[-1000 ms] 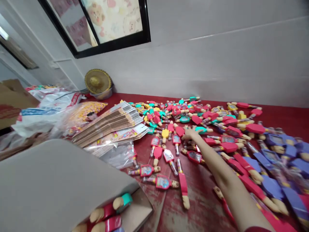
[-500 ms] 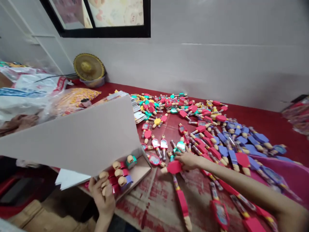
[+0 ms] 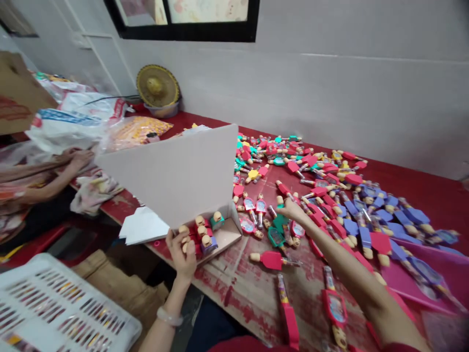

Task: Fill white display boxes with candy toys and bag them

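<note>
My left hand [image 3: 184, 255] is closed around the near left corner of an open cardboard box [image 3: 231, 238], its fingertips against the toys inside. Several toys with beige heads [image 3: 206, 240] stand in rows in the box, leaving its right end bare. The raised grey lid [image 3: 179, 176] leans up behind them. On the table, my right hand [image 3: 292, 210] has its fingers closed on a green paddle-shaped toy [image 3: 280, 222] with a beige end. Just below lie another green toy [image 3: 275, 236] and a red paddle-shaped toy [image 3: 271, 259] with a clear tube.
Heaps of red toys [image 3: 322, 190] and purple toys [image 3: 384, 215] cover the table, with a pink tray [image 3: 406, 278] at right. White cards [image 3: 143, 226] lie left of the box. A white crate [image 3: 73, 303] stands low left; beyond it, a co-worker's hands [image 3: 78, 159] rest near plastic bags.
The view has swung left and down, showing the white crate. My right hand has drawn up the green toy, now back side up; the red toy beneath has turned. My left hand stays at the box.
</note>
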Demonstrator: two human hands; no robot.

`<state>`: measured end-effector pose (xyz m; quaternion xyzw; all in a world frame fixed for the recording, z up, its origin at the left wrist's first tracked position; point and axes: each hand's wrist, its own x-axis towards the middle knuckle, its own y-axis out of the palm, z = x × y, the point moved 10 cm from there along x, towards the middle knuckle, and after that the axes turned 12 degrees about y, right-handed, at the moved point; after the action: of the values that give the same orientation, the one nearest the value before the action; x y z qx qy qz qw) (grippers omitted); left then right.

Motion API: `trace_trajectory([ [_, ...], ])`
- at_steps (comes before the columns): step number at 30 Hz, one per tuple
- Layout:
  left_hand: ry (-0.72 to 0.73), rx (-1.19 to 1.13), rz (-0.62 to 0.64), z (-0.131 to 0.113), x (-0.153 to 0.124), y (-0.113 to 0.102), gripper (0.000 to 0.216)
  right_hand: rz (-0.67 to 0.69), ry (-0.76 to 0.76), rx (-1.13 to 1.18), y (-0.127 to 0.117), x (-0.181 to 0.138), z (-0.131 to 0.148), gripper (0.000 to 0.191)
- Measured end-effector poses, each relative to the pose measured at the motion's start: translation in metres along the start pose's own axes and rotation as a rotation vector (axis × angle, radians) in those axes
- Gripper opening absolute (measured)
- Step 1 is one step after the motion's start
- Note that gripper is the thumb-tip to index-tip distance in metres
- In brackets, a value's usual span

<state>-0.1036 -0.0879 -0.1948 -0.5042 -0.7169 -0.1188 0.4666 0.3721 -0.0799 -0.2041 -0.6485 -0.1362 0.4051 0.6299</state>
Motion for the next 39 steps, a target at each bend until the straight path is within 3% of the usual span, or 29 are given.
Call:
trace_trajectory([
  [3,-0.014,0.01,0.006,0.0,0.0,0.002,0.028,0.054,-0.271,0.277,-0.018,-0.05,0.027,0.035],
  [6,-0.031,-0.006,0.027,0.002,0.001,0.005,0.03,0.184,-0.634,0.629,-0.025,-0.117,0.074,0.034],
  [9,-0.058,-0.02,0.047,0.004,0.002,0.008,0.031,0.214,-0.921,0.661,-0.007,-0.168,0.126,0.03],
  [11,-0.066,-0.027,0.049,0.003,0.002,0.008,0.031,0.191,-1.001,0.564,0.014,-0.182,0.153,0.034],
  [14,-0.053,-0.047,0.043,0.001,0.003,0.008,0.029,0.136,-0.983,0.391,0.037,-0.184,0.174,0.037],
  [20,-0.024,-0.057,0.042,0.0,0.004,0.008,0.027,0.145,-0.997,0.165,0.045,-0.197,0.185,0.033],
  [24,-0.013,-0.071,0.037,0.0,0.004,0.008,0.027,0.143,-0.768,0.252,0.048,-0.174,0.193,0.034],
  [28,-0.034,-0.068,0.054,0.002,0.004,0.009,0.029,-0.048,-0.643,0.273,0.06,-0.166,0.205,0.039],
  [30,-0.047,-0.063,0.053,0.003,0.004,0.009,0.03,-0.118,-0.629,0.316,0.065,-0.166,0.201,0.044],
  [32,-0.057,-0.055,0.047,0.005,0.004,0.008,0.03,-0.104,-0.589,0.384,0.07,-0.155,0.18,0.044],
  [34,-0.051,-0.052,0.051,0.006,0.005,0.01,0.031,-0.109,-0.481,0.346,0.073,-0.132,0.141,0.037],
  [37,-0.034,-0.044,0.052,0.007,0.006,0.011,0.033,-0.179,-0.205,0.045,0.074,-0.087,0.064,0.031],
  [39,-0.029,-0.044,0.044,0.007,0.007,0.011,0.034,-0.175,-0.101,-0.105,0.074,-0.064,0.027,0.031],
])
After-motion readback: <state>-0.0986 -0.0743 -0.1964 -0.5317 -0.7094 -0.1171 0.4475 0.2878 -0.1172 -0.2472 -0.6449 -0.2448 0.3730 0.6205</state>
